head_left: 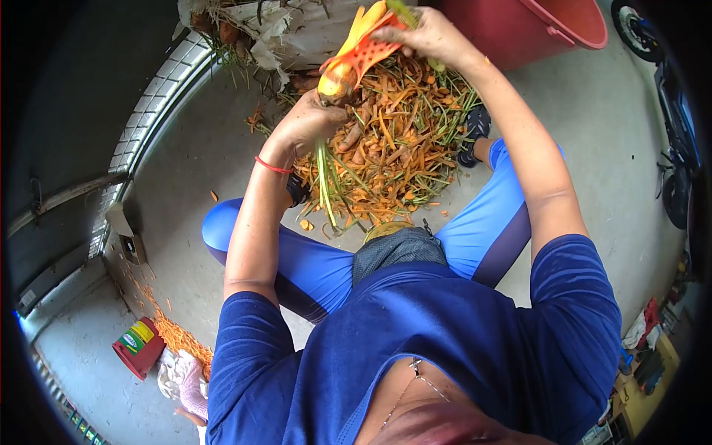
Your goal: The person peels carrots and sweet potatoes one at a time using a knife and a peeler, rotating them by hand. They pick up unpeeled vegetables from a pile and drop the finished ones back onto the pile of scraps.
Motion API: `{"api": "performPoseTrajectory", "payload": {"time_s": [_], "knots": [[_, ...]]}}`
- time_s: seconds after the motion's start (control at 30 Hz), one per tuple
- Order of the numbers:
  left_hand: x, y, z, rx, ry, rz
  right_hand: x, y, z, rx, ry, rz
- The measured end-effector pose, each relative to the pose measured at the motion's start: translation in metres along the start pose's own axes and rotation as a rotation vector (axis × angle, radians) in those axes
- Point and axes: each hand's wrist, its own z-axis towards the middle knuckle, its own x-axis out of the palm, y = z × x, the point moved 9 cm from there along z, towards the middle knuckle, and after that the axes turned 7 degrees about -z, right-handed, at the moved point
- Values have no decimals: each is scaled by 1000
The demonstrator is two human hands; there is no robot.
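Note:
My left hand (308,124) is closed round the top end of a carrot (338,78), whose green stalks (324,178) hang below my wrist. The carrot slants up and away from me, its skin partly off and bright orange, with a dark crown near my fingers. My right hand (430,35) is closed on an orange plastic peeler (371,53) with holes in it, which lies along the carrot. A yellow-green piece (404,12) shows by my right fingers; its kind is unclear. Under both hands spreads a heap of carrot peelings (404,141) mixed with green stalks and some whole carrots.
A large red tub (534,37) stands beyond my right hand. A white sack (297,33) with unpeeled carrots is at the far left. A red bucket (139,348), more orange shreds (174,335) and a person's pink sleeve (193,389) are behind on the left. A motorbike (671,126) stands right.

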Motion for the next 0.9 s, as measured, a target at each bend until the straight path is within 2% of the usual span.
{"api": "performPoseTrajectory", "payload": {"time_s": [0.03,0.07,0.1,0.17,0.2,0.27,0.33,0.4,0.47,0.53,0.57,0.7,0.8,0.9], "knots": [[-2,0,0,-3,13,25,-27,21,-7,112,-58,83],[-4,2,1,-4,24,47,-49,-3,3,109,-99,41],[-8,6,3,1,10,36,-73,4,-8,268,-201,-35],[-13,14,6,-43,15,26,-120,-33,3,197,-458,-97],[-17,24,9,-59,7,7,-138,-40,-3,261,-509,-182],[-13,19,5,-106,3,-53,-157,-48,-6,228,-609,-60],[-5,12,0,-127,14,-119,-145,-49,-1,193,-529,352],[5,3,-2,-121,38,-185,-101,-16,-1,204,-326,638],[8,5,2,-154,119,-211,-60,8,2,182,-28,681],[22,1,2,-161,204,-204,-37,1,7,228,-1,690],[28,-3,0,-132,231,-107,-33,0,7,262,-27,622],[33,-9,5,-70,149,40,-29,-14,16,238,-35,554],[-1,-25,17,256,-208,462,-36,-34,15,261,-95,470],[-11,-33,15,358,-329,564,-36,-20,14,214,-180,506]]}}
